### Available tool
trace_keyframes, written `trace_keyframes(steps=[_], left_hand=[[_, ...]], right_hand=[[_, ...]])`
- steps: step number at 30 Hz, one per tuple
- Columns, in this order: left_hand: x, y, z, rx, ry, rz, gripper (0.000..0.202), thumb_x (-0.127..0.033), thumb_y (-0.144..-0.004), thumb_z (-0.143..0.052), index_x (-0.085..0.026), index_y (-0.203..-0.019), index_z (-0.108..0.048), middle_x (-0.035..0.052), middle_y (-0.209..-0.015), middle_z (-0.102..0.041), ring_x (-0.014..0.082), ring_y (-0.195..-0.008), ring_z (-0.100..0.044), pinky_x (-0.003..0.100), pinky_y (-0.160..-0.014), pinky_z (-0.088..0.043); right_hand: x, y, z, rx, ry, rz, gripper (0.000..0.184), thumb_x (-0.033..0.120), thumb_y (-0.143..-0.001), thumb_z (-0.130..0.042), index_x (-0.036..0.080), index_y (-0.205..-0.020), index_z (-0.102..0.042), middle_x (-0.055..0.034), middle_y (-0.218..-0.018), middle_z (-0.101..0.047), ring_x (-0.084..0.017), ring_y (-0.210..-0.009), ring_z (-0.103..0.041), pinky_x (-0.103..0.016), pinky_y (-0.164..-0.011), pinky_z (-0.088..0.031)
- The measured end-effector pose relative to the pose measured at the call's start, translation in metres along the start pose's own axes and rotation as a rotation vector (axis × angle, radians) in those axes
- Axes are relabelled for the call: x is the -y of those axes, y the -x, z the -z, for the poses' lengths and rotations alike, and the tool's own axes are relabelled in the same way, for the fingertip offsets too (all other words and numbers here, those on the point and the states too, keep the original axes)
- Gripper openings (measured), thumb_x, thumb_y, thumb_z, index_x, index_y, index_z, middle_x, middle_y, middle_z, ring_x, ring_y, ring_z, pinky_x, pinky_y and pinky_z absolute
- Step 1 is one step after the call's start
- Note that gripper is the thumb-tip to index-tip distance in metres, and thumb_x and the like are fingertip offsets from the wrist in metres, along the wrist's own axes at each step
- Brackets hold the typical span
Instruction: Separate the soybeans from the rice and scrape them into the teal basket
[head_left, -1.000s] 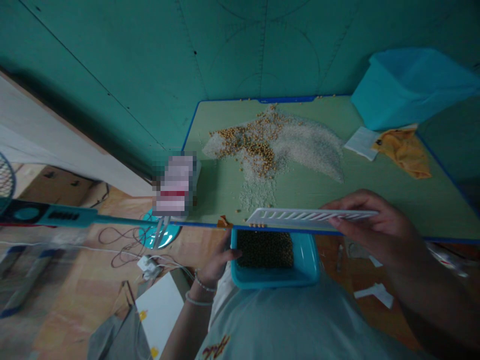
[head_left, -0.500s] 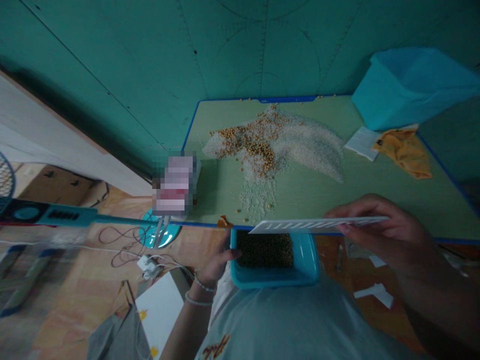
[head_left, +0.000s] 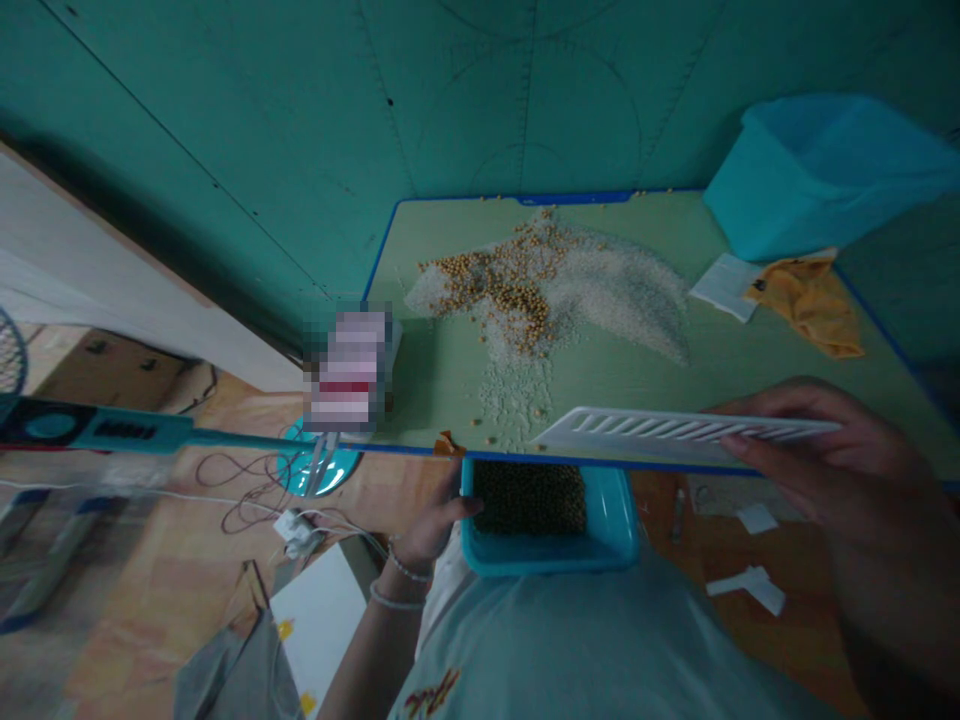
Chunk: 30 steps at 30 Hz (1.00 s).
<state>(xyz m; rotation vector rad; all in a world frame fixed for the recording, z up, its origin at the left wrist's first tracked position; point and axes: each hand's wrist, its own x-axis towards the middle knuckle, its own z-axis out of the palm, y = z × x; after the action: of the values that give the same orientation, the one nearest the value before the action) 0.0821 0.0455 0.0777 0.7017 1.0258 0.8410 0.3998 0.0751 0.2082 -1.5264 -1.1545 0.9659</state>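
Observation:
My right hand (head_left: 832, 450) grips a flat white slotted plate (head_left: 660, 432) by its right end and holds it level just above the near edge of the green table (head_left: 750, 370). My left hand (head_left: 435, 525) holds the left side of a blue tub (head_left: 551, 535) pressed under the table edge against my body; the tub is filled with dark beans. Farther back on the table lies a mixed pile of yellow beans (head_left: 502, 285) and white rice (head_left: 615, 290).
A large blue bin (head_left: 817, 170) stands at the table's back right, with a yellow cloth (head_left: 810, 300) and a white paper (head_left: 724, 285) before it. Left of the table are a blurred packet (head_left: 349, 365), a teal fan stand (head_left: 97, 430) and cables on the floor.
My right hand has shifted the slotted plate to the right along the table's near edge, uncovering the tub. The left hand and tub have stayed put.

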Motion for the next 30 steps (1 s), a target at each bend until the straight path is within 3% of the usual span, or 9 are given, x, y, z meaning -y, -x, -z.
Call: trace_keyframes(steps=[5,12,17,25,30], left_hand=[[-0.001,0.0,-0.001,-0.011,-0.004,-0.016,0.063,-0.019,-0.058,-0.064,-0.025,-0.121,-0.065,0.0002,-0.134,-0.065,0.0352,-0.137,-0.039,0.048,-0.117,-0.021],[0.0,0.0,0.0,-0.025,-0.049,-0.07,0.065,-0.018,-0.061,-0.063,-0.028,-0.125,-0.063,-0.0033,-0.142,-0.058,0.0317,-0.144,-0.028,0.047,-0.12,-0.012],[0.003,0.001,0.002,-0.019,-0.02,-0.036,0.067,-0.018,-0.059,-0.063,-0.026,-0.125,-0.063,-0.0001,-0.139,-0.061,0.034,-0.141,-0.035,0.048,-0.119,-0.017],[0.001,0.0,0.0,-0.013,0.009,-0.016,0.066,-0.017,-0.059,-0.062,-0.024,-0.124,-0.064,0.0003,-0.136,-0.064,0.0349,-0.139,-0.037,0.048,-0.118,-0.02],[0.0,0.0,-0.002,-0.001,0.018,-0.045,0.062,-0.015,-0.059,-0.064,-0.026,-0.121,-0.066,-0.0018,-0.134,-0.065,0.0341,-0.14,-0.035,0.048,-0.118,-0.018]], right_hand=[[0.008,0.004,0.002,-0.067,-0.004,-0.04,0.021,0.026,-0.051,-0.082,0.028,-0.064,-0.065,0.0017,-0.068,-0.072,-0.018,-0.06,-0.065,-0.029,-0.053,-0.05],[-0.01,-0.022,0.006,-0.153,-0.045,0.012,0.031,0.025,-0.045,-0.085,0.026,-0.066,-0.062,0.0046,-0.06,-0.067,-0.015,-0.053,-0.06,-0.024,-0.047,-0.045],[-0.001,-0.019,-0.004,-0.064,-0.012,0.012,0.024,0.023,-0.049,-0.083,0.026,-0.066,-0.065,0.0038,-0.061,-0.07,-0.014,-0.053,-0.061,-0.023,-0.047,-0.045],[0.002,-0.013,0.003,-0.04,0.029,0.061,0.021,0.021,-0.051,-0.08,0.027,-0.065,-0.065,0.0015,-0.067,-0.074,-0.017,-0.058,-0.066,-0.025,-0.05,-0.048],[0.011,-0.003,-0.001,-0.018,0.035,-0.01,0.019,0.022,-0.054,-0.078,0.028,-0.065,-0.065,0.0026,-0.06,-0.069,-0.019,-0.058,-0.065,-0.029,-0.051,-0.049]])
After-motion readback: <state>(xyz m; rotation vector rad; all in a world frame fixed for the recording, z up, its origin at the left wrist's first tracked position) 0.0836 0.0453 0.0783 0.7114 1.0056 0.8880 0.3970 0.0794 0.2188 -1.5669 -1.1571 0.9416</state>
